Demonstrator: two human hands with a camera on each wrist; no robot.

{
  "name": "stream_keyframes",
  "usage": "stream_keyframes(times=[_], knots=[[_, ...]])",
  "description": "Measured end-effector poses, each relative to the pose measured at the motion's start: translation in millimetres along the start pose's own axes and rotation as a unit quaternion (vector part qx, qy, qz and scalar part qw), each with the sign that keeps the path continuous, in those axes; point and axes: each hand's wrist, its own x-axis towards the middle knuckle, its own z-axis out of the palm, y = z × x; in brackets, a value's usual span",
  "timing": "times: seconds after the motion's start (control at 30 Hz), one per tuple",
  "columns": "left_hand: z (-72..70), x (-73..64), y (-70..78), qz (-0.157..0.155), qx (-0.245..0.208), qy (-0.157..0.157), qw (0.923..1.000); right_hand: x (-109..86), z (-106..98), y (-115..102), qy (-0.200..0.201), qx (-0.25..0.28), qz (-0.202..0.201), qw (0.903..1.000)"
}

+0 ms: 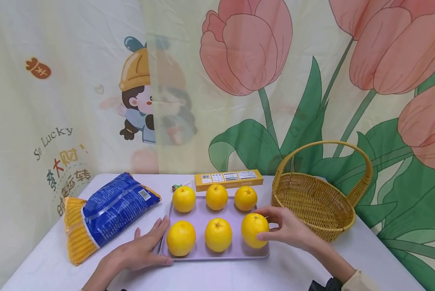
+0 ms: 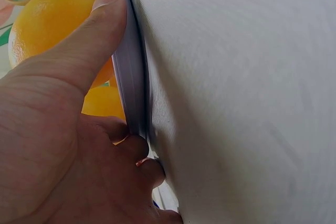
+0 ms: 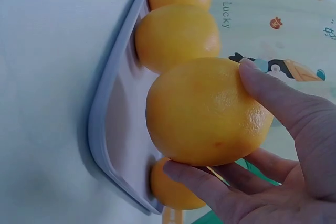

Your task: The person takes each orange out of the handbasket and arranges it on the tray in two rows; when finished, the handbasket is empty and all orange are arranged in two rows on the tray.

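On a pale purple tray [image 1: 235,256], yellow-orange oranges stand in two rows of three. My right hand [image 1: 284,226] holds the front right orange [image 1: 255,230] between thumb and fingers. In the right wrist view this orange [image 3: 207,113] appears raised a little above the tray floor. My left hand [image 1: 141,248] rests at the tray's front left corner, its fingers extended along the left side. In the left wrist view the thumb lies against the tray's rim [image 2: 128,72]. Closest to that hand is the front left orange [image 1: 181,238].
A wicker basket [image 1: 313,202] with a tall handle stands right of the tray, behind my right forearm. Behind the tray lie a yellow box [image 1: 228,180] and a small wrapped lollipop [image 1: 179,187]. A blue and yellow snack bag [image 1: 117,210] lies at the left.
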Motion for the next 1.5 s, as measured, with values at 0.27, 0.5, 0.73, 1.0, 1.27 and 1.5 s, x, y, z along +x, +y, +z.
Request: stream_keyframes(times=[0.27,0.5,0.73,1.0,1.27,1.5], knots=[[-0.6,0.4,1.3,0.0,-0.001,0.001,1.0,1.3,5.7,8.9,0.004,0.009,0.001,0.9999],[-0.3,1.0,1.5,0.001,-0.001,0.0,1.0,0.9,9.3,15.5,0.005,0.014,0.0,0.9999],[-0.4,0.9,1.4,0.004,0.002,0.003,1.0,-0.6,11.6,21.5,0.005,0.022,0.0,0.9997],[0.4,-1.0,-0.7,0.019,0.001,0.01,0.9998,-1.8,11.6,23.8,0.003,0.031,0.015,0.9994],[0.5,-2.2,-1.8,0.021,-0.003,0.01,0.9997,-0.1,12.5,28.5,-0.005,0.039,0.01,0.9992],[1.8,-1.3,-1.9,0.018,0.0,0.01,0.9998,1.2,15.5,33.7,-0.006,0.059,0.0,0.9983]])
